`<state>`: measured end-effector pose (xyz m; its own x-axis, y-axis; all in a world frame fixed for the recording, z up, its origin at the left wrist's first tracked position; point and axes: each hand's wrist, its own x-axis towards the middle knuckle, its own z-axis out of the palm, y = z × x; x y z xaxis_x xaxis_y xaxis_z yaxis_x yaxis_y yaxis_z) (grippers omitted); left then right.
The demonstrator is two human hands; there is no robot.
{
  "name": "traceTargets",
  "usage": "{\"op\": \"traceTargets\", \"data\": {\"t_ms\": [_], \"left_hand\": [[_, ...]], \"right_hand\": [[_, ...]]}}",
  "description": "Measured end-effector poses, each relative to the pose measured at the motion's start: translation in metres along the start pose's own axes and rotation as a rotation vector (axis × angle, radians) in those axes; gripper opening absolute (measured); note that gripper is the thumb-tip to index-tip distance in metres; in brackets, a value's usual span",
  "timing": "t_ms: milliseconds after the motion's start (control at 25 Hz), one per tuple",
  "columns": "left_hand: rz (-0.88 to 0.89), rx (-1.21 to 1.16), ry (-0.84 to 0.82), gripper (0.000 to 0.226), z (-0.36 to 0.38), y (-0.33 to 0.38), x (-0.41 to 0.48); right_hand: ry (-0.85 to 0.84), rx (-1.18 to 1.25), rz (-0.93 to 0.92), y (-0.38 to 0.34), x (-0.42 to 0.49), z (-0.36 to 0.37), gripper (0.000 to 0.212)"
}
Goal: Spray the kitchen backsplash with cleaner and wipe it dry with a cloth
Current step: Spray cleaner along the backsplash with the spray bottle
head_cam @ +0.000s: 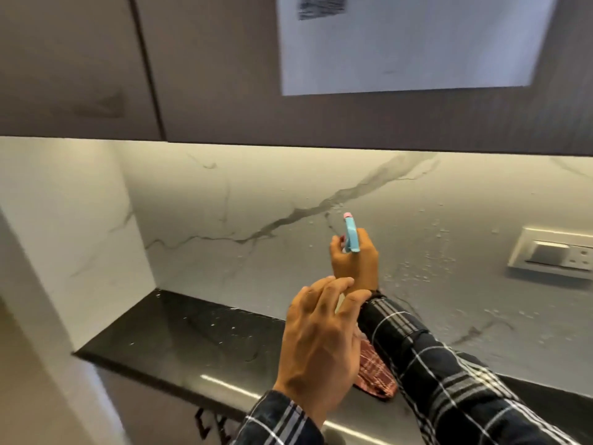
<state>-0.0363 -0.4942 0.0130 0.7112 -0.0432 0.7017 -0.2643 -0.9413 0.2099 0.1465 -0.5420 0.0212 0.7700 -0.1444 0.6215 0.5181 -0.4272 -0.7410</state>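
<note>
My right hand [354,258], at the centre of the frame, is wrapped around the spray bottle [350,234], whose blue head and pink nozzle tip point at the marble backsplash [244,200]. My left hand [321,342], lower centre, holds nothing; its fingers are loosely spread, just below the right wrist. The red checked cloth [375,370] lies on the black countertop [167,335], partly hidden behind my left hand and right sleeve.

Step in hand, as I judge it: spraying. Droplets already bead on the stone right of centre, toward the switch plate [555,253] at the right edge. The stone left of the nozzle looks dry.

Procedure:
- Aim the nozzle at the dry stone, working leftward.
- Keep the mist off the switch plate; liquid there is a hazard.
- Use short pulls to limit runs onto the countertop.
- Keep my free left hand ready for the cloth.
</note>
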Motion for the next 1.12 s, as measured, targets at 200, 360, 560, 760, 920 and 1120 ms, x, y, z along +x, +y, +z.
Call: {"op": "traceTargets", "data": {"t_ms": [200, 360, 560, 760, 920, 1120], "left_hand": [[-0.069, 0.042, 0.042, 0.041, -0.042, -0.086, -0.022], [-0.124, 0.088, 0.081, 0.039, -0.078, -0.16, -0.04], [-0.187, 0.14, 0.117, 0.04, -0.129, -0.233, -0.067], [-0.248, 0.177, 0.136, 0.04, -0.161, -0.283, -0.099], [-0.273, 0.187, 0.118, 0.041, -0.165, -0.307, -0.123], [-0.305, 0.212, 0.121, 0.044, -0.164, -0.306, -0.132]], "right_hand": [[-0.008, -0.013, -0.129, -0.073, 0.006, 0.076, 0.008], [-0.132, 0.011, -0.205, -0.128, 0.002, 0.15, 0.016], [-0.248, 0.044, -0.23, -0.185, -0.034, 0.241, 0.015], [-0.421, -0.022, -0.258, -0.209, -0.086, 0.319, 0.011], [-0.509, -0.06, -0.207, -0.207, -0.114, 0.356, 0.013], [-0.544, -0.15, -0.101, -0.177, -0.141, 0.367, 0.012]]}}
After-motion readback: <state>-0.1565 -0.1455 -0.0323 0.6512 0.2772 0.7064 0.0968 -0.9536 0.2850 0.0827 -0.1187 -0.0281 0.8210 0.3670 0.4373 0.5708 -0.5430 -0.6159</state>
